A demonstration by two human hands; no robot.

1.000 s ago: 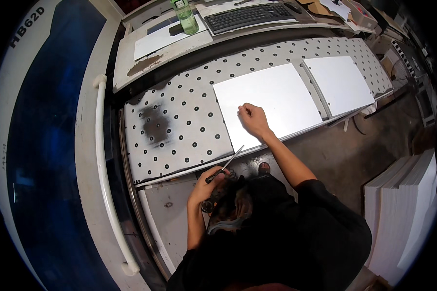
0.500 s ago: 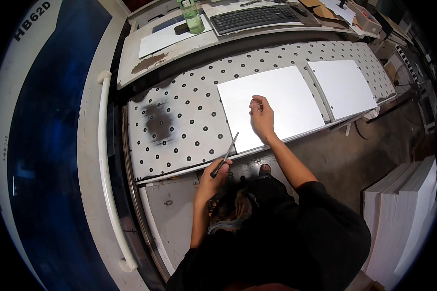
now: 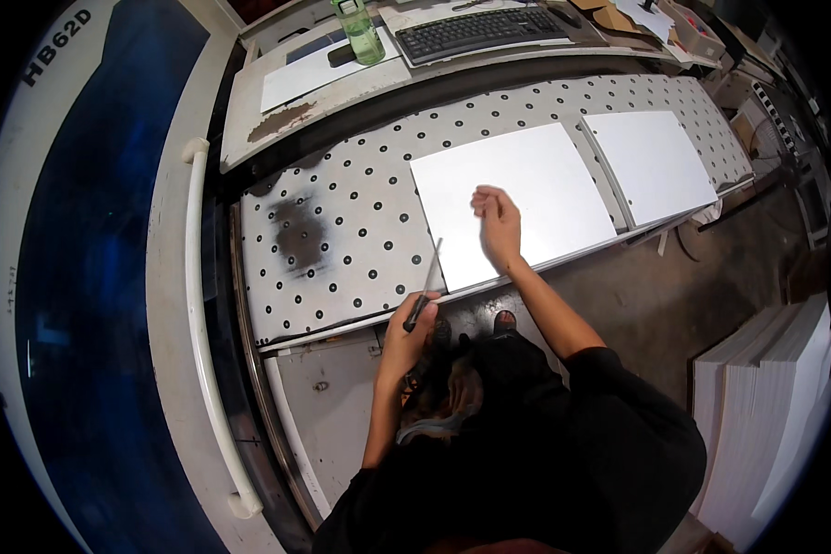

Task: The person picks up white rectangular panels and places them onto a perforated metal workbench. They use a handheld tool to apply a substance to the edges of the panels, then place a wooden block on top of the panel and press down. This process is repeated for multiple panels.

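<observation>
Over the dotted work bed (image 3: 342,268), the left hand (image 3: 406,328) grips a thin metal tool (image 3: 427,286). Half-curled and empty, the right hand (image 3: 497,220) hovers above a white sheet (image 3: 545,175). A green bottle (image 3: 360,32) stands far back, contents unclear.

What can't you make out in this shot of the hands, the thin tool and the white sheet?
- Head view: the thin tool's tip is too small to identify.
- The left hand covers its handle.
- The right hand over the white sheet: contact unclear.
- The sheet stack is cut by the picture's rim.
</observation>
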